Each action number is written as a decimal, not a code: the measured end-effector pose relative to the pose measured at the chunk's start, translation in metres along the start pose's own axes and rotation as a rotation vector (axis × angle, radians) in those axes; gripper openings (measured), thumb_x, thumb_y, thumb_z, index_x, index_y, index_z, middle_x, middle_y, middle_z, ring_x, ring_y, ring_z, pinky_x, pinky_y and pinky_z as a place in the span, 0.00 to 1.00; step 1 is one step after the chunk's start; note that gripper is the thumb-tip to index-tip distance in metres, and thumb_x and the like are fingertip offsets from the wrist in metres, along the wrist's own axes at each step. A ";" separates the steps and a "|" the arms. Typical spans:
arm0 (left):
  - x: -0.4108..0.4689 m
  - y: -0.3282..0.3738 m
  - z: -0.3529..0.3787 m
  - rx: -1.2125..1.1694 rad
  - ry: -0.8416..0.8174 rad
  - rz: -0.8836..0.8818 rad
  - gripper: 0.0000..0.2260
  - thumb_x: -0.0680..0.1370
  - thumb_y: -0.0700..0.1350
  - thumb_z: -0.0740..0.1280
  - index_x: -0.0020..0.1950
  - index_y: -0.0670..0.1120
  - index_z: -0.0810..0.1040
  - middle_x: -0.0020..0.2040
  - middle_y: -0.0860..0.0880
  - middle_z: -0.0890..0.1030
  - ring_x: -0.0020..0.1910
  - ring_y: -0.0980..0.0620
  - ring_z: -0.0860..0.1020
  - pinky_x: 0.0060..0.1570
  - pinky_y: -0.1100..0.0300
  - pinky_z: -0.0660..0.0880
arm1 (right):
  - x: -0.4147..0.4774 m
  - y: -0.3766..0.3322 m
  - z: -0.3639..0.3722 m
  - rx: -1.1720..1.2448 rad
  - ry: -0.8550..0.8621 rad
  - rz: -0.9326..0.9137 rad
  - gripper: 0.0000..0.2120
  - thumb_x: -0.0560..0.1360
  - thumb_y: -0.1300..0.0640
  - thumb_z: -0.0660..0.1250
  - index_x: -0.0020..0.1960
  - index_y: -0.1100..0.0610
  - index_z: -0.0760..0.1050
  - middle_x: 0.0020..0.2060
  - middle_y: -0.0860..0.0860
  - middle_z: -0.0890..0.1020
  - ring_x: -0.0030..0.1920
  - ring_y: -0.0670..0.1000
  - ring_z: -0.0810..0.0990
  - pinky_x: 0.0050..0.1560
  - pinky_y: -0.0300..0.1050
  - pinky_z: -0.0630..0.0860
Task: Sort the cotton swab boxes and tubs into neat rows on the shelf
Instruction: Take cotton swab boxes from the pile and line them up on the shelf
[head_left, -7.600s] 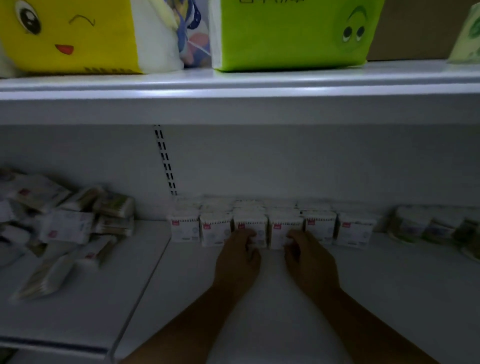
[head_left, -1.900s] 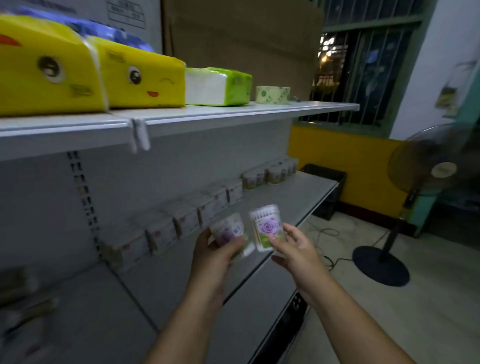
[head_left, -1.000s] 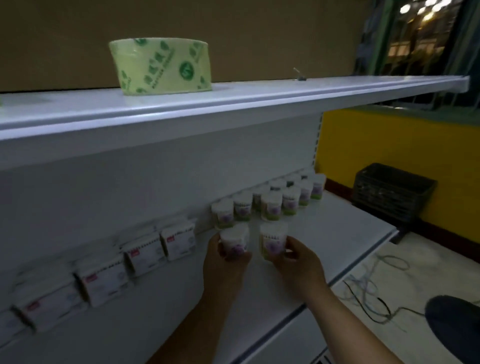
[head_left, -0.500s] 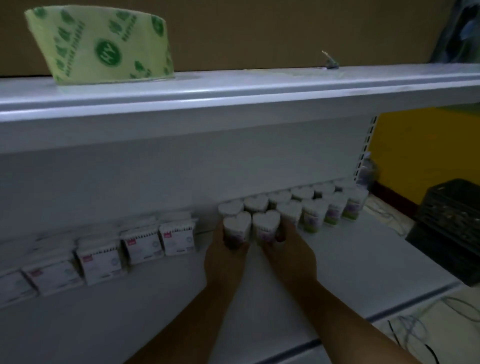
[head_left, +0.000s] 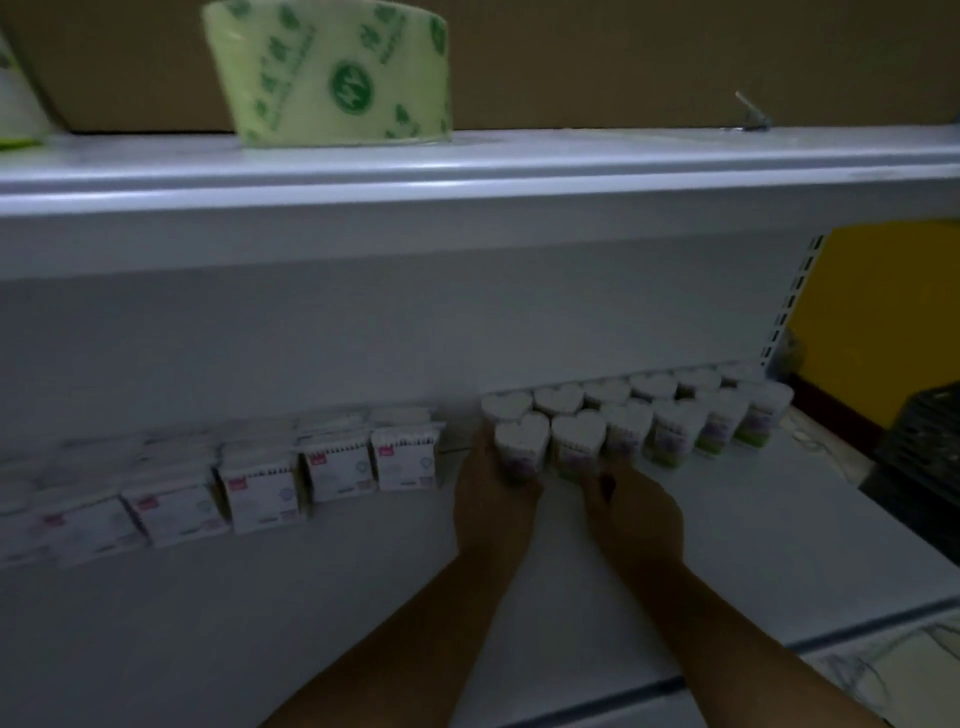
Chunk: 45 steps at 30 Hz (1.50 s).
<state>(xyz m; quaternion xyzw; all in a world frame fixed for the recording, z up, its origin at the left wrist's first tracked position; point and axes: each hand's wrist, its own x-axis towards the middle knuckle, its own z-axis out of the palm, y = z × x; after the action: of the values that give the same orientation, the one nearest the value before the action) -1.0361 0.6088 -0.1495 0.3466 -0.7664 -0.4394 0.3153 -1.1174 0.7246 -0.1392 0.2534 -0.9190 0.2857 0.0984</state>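
White-topped, the left tub (head_left: 522, 441) sits gripped in my left hand (head_left: 493, 501), the right tub (head_left: 577, 436) in my right hand (head_left: 631, 506), both down on the shelf (head_left: 779, 545), snug against the row (head_left: 701, 415) to make a straight line.

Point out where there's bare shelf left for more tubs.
Bare: the shelf front strip before the boxes, and before the tubs right of the right hand. Crowded: the back wall, lined with boxes and two rows of tubs; the slim gap between them is partly filled by the left hand.
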 end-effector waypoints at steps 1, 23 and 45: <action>-0.008 0.004 -0.006 0.024 -0.016 -0.015 0.29 0.71 0.43 0.72 0.70 0.45 0.66 0.65 0.47 0.73 0.65 0.48 0.71 0.61 0.59 0.69 | -0.003 0.001 -0.005 0.012 -0.013 0.012 0.17 0.78 0.45 0.58 0.35 0.53 0.67 0.37 0.56 0.79 0.43 0.57 0.79 0.37 0.45 0.65; -0.193 -0.106 -0.721 1.110 -0.086 -0.318 0.29 0.80 0.63 0.50 0.78 0.52 0.50 0.78 0.48 0.48 0.77 0.48 0.49 0.73 0.50 0.53 | -0.245 -0.482 0.006 -0.266 -0.575 -0.985 0.32 0.77 0.38 0.55 0.76 0.50 0.51 0.77 0.52 0.51 0.75 0.54 0.53 0.73 0.50 0.57; -0.112 -0.249 -0.911 1.163 -0.139 -0.248 0.29 0.80 0.60 0.52 0.78 0.51 0.49 0.78 0.50 0.48 0.76 0.50 0.50 0.72 0.57 0.52 | -0.324 -0.768 0.163 0.012 -0.242 -1.461 0.23 0.78 0.50 0.59 0.70 0.60 0.65 0.72 0.58 0.63 0.72 0.56 0.60 0.72 0.49 0.49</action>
<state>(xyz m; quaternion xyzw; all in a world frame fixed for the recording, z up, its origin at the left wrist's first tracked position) -0.1921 0.1918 -0.0133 0.5196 -0.8539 -0.0031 -0.0308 -0.4458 0.2196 -0.0128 0.8305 -0.5192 0.1225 0.1602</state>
